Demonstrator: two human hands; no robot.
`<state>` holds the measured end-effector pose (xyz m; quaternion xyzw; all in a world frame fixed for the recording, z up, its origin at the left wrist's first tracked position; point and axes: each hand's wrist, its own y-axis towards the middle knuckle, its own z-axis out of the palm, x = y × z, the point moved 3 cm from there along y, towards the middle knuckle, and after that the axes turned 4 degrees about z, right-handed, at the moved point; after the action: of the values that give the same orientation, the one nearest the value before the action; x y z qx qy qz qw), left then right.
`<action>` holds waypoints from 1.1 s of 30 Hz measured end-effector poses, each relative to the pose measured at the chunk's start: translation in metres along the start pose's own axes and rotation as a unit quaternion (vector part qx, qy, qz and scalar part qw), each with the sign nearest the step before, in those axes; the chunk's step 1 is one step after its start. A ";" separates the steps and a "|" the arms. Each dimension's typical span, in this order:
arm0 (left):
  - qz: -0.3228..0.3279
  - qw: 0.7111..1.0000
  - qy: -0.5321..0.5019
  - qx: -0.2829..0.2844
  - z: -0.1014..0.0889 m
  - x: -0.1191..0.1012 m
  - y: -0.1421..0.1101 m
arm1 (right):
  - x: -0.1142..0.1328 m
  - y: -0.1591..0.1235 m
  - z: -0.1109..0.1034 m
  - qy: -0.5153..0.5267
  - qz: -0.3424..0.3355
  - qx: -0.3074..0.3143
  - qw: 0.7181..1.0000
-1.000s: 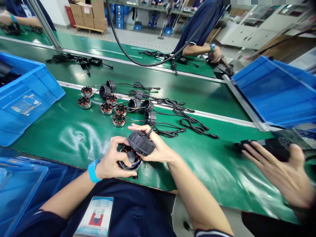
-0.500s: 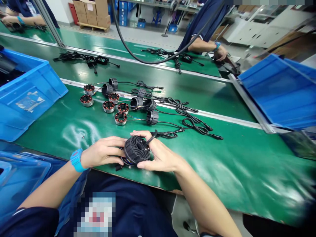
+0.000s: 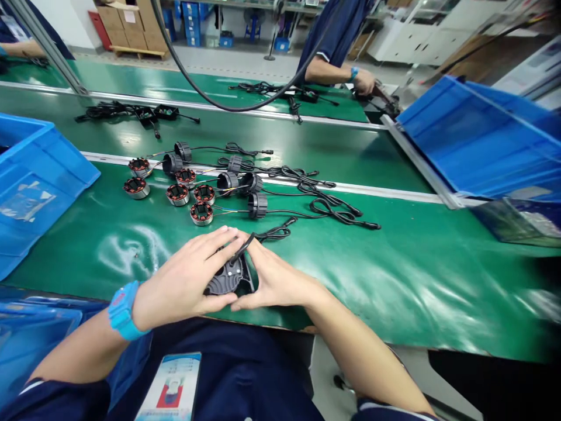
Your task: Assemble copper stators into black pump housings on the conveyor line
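Both my hands press together on a round black ribbed motor housing (image 3: 230,276) at the near edge of the green bench mat (image 3: 394,280). My left hand (image 3: 188,280), with a blue wrist strap, lies over its left side, fingers wrapped on it. My right hand (image 3: 272,278) grips its right side, thumb meeting the left thumb below it. A black cable (image 3: 272,233) runs from the housing up and to the right. Most of the housing is hidden by my fingers.
Several copper-wound stators (image 3: 177,193) and black caps with cables (image 3: 256,204) lie beyond my hands. A blue bin (image 3: 35,187) stands left, a tilted blue bin (image 3: 482,146) right. A green conveyor (image 3: 263,140) runs behind; another person's hand (image 3: 363,82) works across it.
My hands brought the black cover down over the lower part and closed together around it. The other person's hand at the right edge went out of view.
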<state>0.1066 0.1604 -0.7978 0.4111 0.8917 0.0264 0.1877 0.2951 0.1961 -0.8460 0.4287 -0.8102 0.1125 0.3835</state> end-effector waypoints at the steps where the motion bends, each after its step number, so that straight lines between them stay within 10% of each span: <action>1: 0.010 1.000 -0.015 0.025 -0.001 0.004 0.001 | -0.003 -0.003 0.003 0.012 0.007 -0.002 1.000; 10: 0.028 0.993 -0.103 0.056 0.009 0.024 0.006 | -0.015 -0.018 0.021 0.158 0.062 -0.065 0.983; 15: 0.040 0.996 -0.063 0.047 0.015 0.014 -0.003 | -0.007 -0.015 0.036 0.377 0.105 -0.062 0.918; 21: 0.123 0.987 -0.046 -0.089 0.033 -0.001 -0.002 | -0.003 -0.060 0.043 0.432 0.108 -0.289 0.848; 28: 0.091 0.987 -0.048 -0.120 0.077 0.013 0.003 | -0.044 -0.165 -0.074 0.358 0.162 -0.614 0.685; 33: 0.098 0.987 -0.037 -0.122 0.094 0.024 0.007 | -0.115 -0.219 -0.178 0.302 0.226 -0.709 0.596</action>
<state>0.1307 0.1729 -0.8914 0.4708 0.8296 0.1384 0.2663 0.5981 0.2244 -0.8399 -0.2337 -0.5435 -0.2916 0.7516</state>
